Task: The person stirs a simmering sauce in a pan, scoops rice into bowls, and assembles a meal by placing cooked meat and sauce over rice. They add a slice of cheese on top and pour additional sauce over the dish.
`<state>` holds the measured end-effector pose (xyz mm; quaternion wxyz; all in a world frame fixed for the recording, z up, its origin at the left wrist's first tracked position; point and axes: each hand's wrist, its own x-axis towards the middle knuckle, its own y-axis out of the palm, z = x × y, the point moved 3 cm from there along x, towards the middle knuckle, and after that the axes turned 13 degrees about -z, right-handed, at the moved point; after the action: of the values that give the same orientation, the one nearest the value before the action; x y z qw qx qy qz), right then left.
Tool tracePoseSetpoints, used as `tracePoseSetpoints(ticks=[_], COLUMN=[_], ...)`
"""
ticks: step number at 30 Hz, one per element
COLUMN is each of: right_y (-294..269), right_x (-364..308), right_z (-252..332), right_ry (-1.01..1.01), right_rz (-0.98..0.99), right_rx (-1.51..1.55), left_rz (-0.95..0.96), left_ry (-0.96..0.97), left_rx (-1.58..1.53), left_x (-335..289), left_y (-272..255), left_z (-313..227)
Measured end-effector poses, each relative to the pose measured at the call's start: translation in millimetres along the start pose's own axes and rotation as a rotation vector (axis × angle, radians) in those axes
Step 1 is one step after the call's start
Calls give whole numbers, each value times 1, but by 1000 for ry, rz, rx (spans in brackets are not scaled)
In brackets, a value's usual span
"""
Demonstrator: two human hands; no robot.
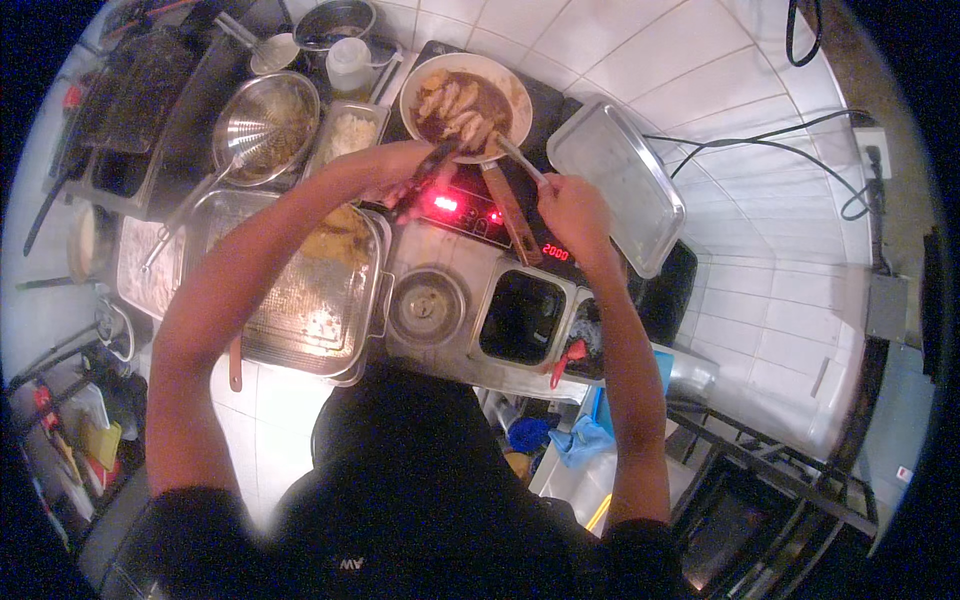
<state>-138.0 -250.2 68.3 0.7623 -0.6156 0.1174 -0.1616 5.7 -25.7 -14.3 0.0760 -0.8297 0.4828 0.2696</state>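
Note:
A pale round pan (408,112) sits on the induction cooker (470,205), with slices of meat (455,102) in brown sauce. Its brown handle (510,212) points toward me. My left hand (405,172) is closed on a long dark utensil (432,170) whose far end reaches the pan's near edge; its exact kind is unclear. In my right hand (575,212), the fingers wrap a spatula (520,157) with a light handle. Its tip, hard to make out, meets the food at the pan's near right side.
Left stand a wire-mesh tray (310,320) with brown food, a metal strainer (265,130) and a squeeze bottle (350,68). An empty metal tray (620,185) leans at right, by hanging black cables (770,148). Nearer are a dark square container (520,318) and red-handled tool (568,362).

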Motion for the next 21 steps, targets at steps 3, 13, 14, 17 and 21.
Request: tracePoseSetpoints(ticks=[3,13,14,17,21], right_y=[-9,-62,-61,-44,-10], right_x=[-2,-18,-25,-48,-114], right_z=[12,41,35,20,44], right_ry=[-21,-18,-40,60,493], right_rz=[-6,-39,-112,-100,352], right_rx=[-38,45,52,225,899], left_rz=[-59,-799,-816,-932,-1111], left_ry=[33,138,57,-175,-49], left_rx=[199,1005,942,606,466], left_x=[-65,-282,-285,-277,-269], left_y=[2,44,51,64,71], left_z=[-23,57,77,140,180])
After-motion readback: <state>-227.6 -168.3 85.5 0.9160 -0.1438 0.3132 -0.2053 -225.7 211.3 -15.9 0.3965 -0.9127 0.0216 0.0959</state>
